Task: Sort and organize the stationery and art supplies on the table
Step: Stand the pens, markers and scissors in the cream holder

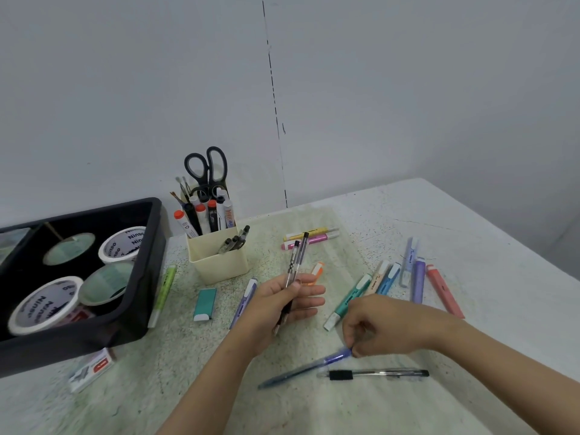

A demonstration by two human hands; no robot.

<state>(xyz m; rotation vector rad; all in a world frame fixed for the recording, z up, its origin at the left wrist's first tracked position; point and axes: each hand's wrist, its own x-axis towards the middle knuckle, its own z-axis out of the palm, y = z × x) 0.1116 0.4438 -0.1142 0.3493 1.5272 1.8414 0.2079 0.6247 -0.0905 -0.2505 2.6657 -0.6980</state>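
My left hand (276,304) holds two clear black-capped pens (295,262) upright, thumb across them, in front of the cream pen holder (219,262). Low on the table, my right hand (379,328) pinches the end of a blue pen (307,367). Just below it lies a clear pen with a black grip (376,374). Pastel highlighters (417,277) lie scattered to the right. Yellow and pink highlighters (314,237) lie behind my left hand. Scissors (207,171), markers and brushes stand in the holder.
A black tray (138,277) at the left holds rolls of tape (44,306). A green highlighter (164,287), a teal eraser (205,304), a purple highlighter (243,298) and a small box (91,368) lie near it. The wall is close behind.
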